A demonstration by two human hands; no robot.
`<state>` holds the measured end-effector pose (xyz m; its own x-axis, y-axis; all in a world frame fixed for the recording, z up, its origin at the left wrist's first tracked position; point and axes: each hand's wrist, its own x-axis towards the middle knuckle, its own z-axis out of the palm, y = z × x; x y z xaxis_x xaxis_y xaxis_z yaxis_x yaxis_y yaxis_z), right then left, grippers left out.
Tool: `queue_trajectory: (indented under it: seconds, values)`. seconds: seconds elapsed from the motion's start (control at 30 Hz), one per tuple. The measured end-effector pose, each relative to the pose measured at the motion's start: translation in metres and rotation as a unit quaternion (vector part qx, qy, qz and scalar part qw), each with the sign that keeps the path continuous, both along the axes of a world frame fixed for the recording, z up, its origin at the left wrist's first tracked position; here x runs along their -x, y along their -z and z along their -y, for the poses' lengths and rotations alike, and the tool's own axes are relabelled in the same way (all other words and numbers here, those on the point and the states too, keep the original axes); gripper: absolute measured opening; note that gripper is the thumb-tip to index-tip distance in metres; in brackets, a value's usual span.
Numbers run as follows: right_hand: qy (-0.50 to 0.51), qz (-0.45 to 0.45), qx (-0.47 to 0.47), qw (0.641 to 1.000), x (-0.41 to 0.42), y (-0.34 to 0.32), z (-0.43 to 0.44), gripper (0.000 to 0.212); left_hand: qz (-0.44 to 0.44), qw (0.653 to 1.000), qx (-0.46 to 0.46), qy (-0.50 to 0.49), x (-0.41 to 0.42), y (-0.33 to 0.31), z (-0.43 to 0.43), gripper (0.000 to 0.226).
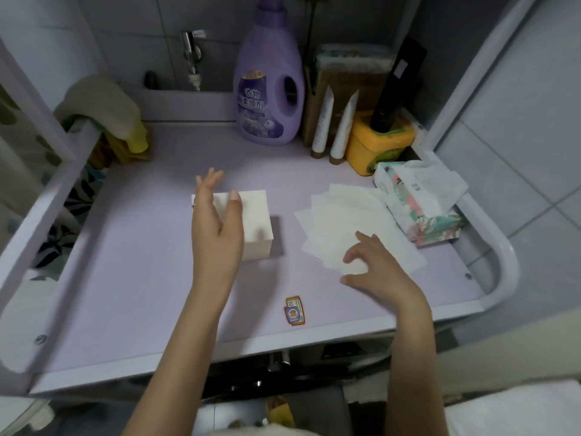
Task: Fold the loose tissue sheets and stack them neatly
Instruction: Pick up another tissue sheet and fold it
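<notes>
Hovering with left hand (217,221), fingers straight and apart, over the blocky white folded stack (256,215) on the smooth lilac countertop (141,247); pressing with right hand (371,265), fingertips splayed, gripping nothing, on thin, soft-textured loose sheets (345,215) fanned flat just beside a floral tissue pack (421,209).

Pale lilac table (141,278). White folded tissue stack (254,221) and white loose tissue sheets (345,221). Purple detergent bottle (267,89). Yellow tub (377,143). Tissue pack (418,209) with pink and green floral print.
</notes>
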<state>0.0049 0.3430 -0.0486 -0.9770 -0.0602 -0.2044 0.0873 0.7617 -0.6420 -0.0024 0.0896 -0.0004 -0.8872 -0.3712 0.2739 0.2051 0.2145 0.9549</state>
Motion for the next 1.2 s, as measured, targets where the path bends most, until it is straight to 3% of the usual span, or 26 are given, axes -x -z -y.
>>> queue_trajectory:
  seconds: [0.13, 0.27, 0.37, 0.43, 0.53, 0.67, 0.77, 0.87, 1.07, 1.13, 1.2]
  values:
    - [0.029, -0.039, 0.02, 0.999, -0.006, 0.006, -0.004, 0.006, -0.005, 0.998, 0.029, 0.048, -0.001, 0.004, -0.012, 0.024]
    - [0.042, -0.076, 0.036, 0.996, -0.011, 0.009, -0.004, 0.018, 0.0, 0.996, 0.028, 0.082, -0.004, 0.002, -0.023, 0.021]
    - [0.063, -0.097, 0.058, 0.992, -0.014, 0.008, -0.006, 0.012, -0.009, 0.994, 0.036, 0.104, -0.004, 0.001, -0.026, 0.021]
    - [0.094, -0.13, 0.16, 0.974, -0.017, -0.003, -0.005, 0.012, -0.008, 0.992, 0.035, 0.123, -0.004, 0.002, -0.027, 0.02]
    - [0.126, -0.159, 0.349, 0.915, -0.024, -0.029, -0.001, 0.017, -0.009, 0.988, 0.029, 0.148, -0.005, 0.002, -0.032, 0.018]
    - [0.186, -0.166, 0.392, 0.886, -0.022, -0.038, 0.004, 0.015, 0.001, 0.98, 0.042, 0.194, -0.009, 0.002, -0.038, 0.018]
    - [0.217, -0.151, 0.391, 0.881, -0.021, -0.038, 0.013, 0.028, 0.012, 0.972, 0.079, 0.222, -0.011, 0.006, -0.042, 0.031]
    - [0.222, -0.131, 0.419, 0.871, -0.02, -0.039, 0.018, 0.019, 0.032, 0.96, 0.116, 0.252, -0.013, 0.008, -0.047, 0.055]
    - [0.195, -0.1, 0.582, 0.783, -0.019, -0.049, 0.026, 0.009, 0.072, 0.931, 0.124, 0.336, -0.018, 0.01, -0.055, 0.102]
    - [0.201, -0.1, 0.609, 0.76, -0.019, -0.052, 0.028, 0.011, 0.072, 0.921, 0.124, 0.362, -0.016, 0.01, -0.056, 0.104]
    - [0.226, -0.098, 0.591, 0.768, -0.017, -0.052, 0.029, 0.011, 0.064, 0.92, 0.098, 0.374, -0.014, 0.009, -0.056, 0.09]
